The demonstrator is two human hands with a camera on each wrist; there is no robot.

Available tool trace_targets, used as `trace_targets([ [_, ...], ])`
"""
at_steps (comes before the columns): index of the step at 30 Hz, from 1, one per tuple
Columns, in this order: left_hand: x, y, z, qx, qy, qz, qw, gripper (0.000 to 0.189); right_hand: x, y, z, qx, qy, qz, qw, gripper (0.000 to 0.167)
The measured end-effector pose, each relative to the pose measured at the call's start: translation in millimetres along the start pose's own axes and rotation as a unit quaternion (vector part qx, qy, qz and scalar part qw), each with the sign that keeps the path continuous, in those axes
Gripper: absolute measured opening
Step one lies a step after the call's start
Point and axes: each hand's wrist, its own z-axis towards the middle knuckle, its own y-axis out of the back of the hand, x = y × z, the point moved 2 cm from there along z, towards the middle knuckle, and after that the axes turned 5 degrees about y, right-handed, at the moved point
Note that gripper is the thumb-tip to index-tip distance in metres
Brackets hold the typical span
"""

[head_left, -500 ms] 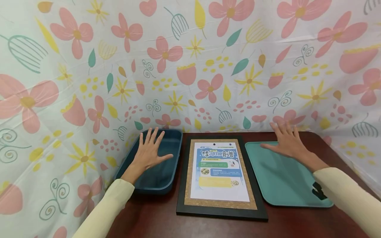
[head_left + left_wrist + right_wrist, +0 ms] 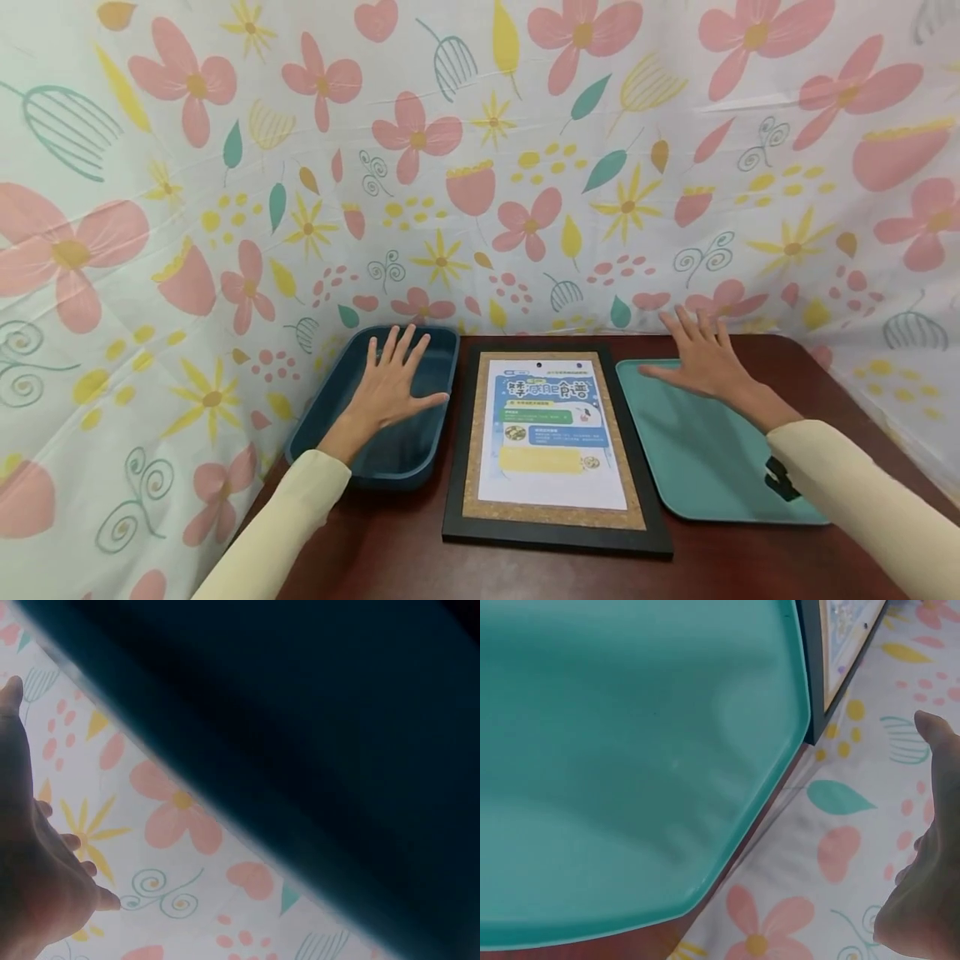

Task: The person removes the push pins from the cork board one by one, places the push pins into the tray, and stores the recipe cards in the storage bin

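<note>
My left hand (image 2: 384, 396) is held over the dark blue bin (image 2: 405, 450), fingers spread and holding nothing. In the left wrist view the dark bin (image 2: 285, 750) fills most of the picture, with the hand (image 2: 45, 862) at the left edge. My right hand (image 2: 705, 360) hovers over the far part of the teal tray (image 2: 720, 467), fingers spread as well. Its shadow falls on the tray (image 2: 630, 712) in the right wrist view. Between them lies a cork board (image 2: 480, 492) in a black frame, with a printed Chinese sheet (image 2: 551, 487) pinned at its top.
The bin, board and tray stand side by side on a dark red-brown table (image 2: 390, 550). A floral curtain (image 2: 300, 167) hangs behind and down both sides. A black device (image 2: 782, 479) sits under the right wrist.
My left hand has shifted slightly right, further over the bin. The right hand has moved a little left. Bin, board and tray stay in place.
</note>
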Motion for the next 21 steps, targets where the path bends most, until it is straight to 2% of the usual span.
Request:
trace_targets([
  [4,-6.2,-1.3,2.4,0.004,-0.006,-0.006,1.0,0.111,0,-5,2.8,-0.006,0.002,0.002,1.0,0.116],
  [16,-23.5,-5.3,4.5,0.022,-0.019,-0.008,0.9996,0.11,13,-10,9.4,0.022,-0.003,0.022,0.9995,0.117],
  [21,-29.7,-7.2,4.3,0.033,-0.022,-0.004,0.9992,0.111,13,-14,13.9,0.014,0.003,0.031,0.9994,0.116],
])
